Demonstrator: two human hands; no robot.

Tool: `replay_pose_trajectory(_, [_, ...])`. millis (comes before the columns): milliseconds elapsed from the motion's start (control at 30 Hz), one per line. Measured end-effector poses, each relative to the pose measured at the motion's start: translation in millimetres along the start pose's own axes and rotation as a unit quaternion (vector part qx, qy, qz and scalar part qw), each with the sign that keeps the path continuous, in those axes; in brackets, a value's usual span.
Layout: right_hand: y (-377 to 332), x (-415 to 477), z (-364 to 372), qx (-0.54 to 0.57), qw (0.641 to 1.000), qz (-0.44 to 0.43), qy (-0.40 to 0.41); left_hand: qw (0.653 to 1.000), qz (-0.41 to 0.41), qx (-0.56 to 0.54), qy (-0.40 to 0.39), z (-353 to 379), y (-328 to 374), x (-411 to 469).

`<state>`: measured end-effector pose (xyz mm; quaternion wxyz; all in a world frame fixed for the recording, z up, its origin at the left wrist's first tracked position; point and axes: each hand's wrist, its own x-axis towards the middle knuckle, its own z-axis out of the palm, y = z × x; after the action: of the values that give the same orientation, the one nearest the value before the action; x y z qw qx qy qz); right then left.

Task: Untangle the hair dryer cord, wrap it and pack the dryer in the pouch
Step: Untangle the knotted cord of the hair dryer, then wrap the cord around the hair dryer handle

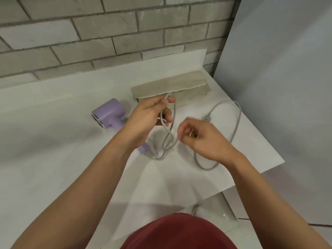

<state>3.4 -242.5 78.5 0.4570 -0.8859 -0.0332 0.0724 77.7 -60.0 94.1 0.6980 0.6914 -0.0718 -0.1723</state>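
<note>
A lilac hair dryer (107, 115) lies on its side on the white counter (53, 141), its handle running under my left forearm. Its grey cord (237, 121) loops across the counter to the right and ends in a plug (207, 119). My left hand (152, 114) holds up a loop of the cord, pinched between thumb and fingers. My right hand (201, 137) is curled beside the hanging strands and pinches a small pale tie; it is blurred. A beige pouch (170, 87) lies flat behind the hands, near the wall.
A grey brick wall (107, 33) runs behind the counter. The counter's right edge (265, 133) slants close to the cord loop, with a pale wall panel (278, 69) beyond it. My red shirt (179, 232) fills the bottom of the view.
</note>
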Motion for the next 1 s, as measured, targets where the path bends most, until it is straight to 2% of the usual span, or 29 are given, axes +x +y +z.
replay_pose_trajectory(33, [-1.6, 5.0, -0.6, 0.027, 0.998, -0.031, 0.042, 0.999, 0.002, 0.036, -0.006, -0.1, 1.9, 2.9])
replay_pose_trajectory(67, [-1.7, 9.3, 1.8, 0.026, 0.996, -0.065, 0.050, 0.998, 0.000, 0.065, -0.008, -0.5, 3.3, 6.9])
replay_pose_trajectory(133, [5.3, 17.0, 8.8, -0.049, 0.986, -0.154, 0.046, 0.995, -0.013, 0.098, -0.004, -2.1, 5.8, 15.9])
replay_pose_trajectory(200, [15.3, 22.5, 13.1, -0.164, 0.952, -0.245, 0.080, 0.992, -0.035, 0.118, 0.013, -7.0, 5.7, 24.9])
replay_pose_trajectory(267, [18.5, 31.0, 10.2, -0.270, 0.912, -0.293, 0.104, 0.990, -0.064, 0.124, 0.035, -15.8, 2.4, 30.8])
replay_pose_trajectory(333, [17.3, 41.9, 6.5, -0.361, 0.869, -0.330, 0.076, 0.989, -0.098, 0.102, 0.045, -25.2, -2.7, 33.6])
replay_pose_trajectory(400, [14.5, 53.3, 7.9, -0.391, 0.843, -0.367, 0.033, 0.989, -0.113, 0.075, 0.050, -34.5, -8.1, 34.5])
replay_pose_trajectory(500, [6.1, 67.0, 9.4, -0.407, 0.820, -0.403, -0.005, 0.990, -0.106, 0.063, 0.063, -54.3, -14.9, 35.8])
replay_pose_trajectory(600, [-1.7, 77.6, 5.6, -0.434, 0.804, -0.405, -0.044, 0.991, -0.086, 0.075, 0.072, -78.8, -19.2, 34.4])
replay_pose_trajectory(667, [-7.3, 82.8, 6.1, -0.473, 0.779, -0.404, -0.075, 0.991, -0.098, 0.074, 0.059, -86.8, -20.0, 33.2])
replay_pose_trajectory(867, [-26.1, 91.2, 21.8, -0.490, 0.738, -0.456, -0.079, 0.995, -0.075, 0.056, 0.044, -82.0, -22.2, 42.9])
replay_pose_trajectory(900, [-24.8, 93.0, 22.7, -0.489, 0.736, -0.462, -0.075, 0.992, -0.059, 0.104, 0.044, -85.7, -26.3, 44.4])
replay_pose_trajectory(933, [-22.5, 94.2, 23.1, -0.485, 0.736, -0.466, -0.073, 0.978, -0.030, 0.203, 0.048, -92.6, -30.8, 45.7])
replay_pose_trajectory(967, [-18.9, 94.9, 23.3, -0.480, 0.739, -0.466, -0.076, 0.942, 0.009, 0.334, 0.038, -101.9, -35.7, 46.2])
replay_pose_trajectory(1000, [-14.1, 95.4, 23.2, -0.474, 0.743, -0.466, -0.078, 0.888, 0.038, 0.459, 0.002, -112.2, -41.5, 45.9])
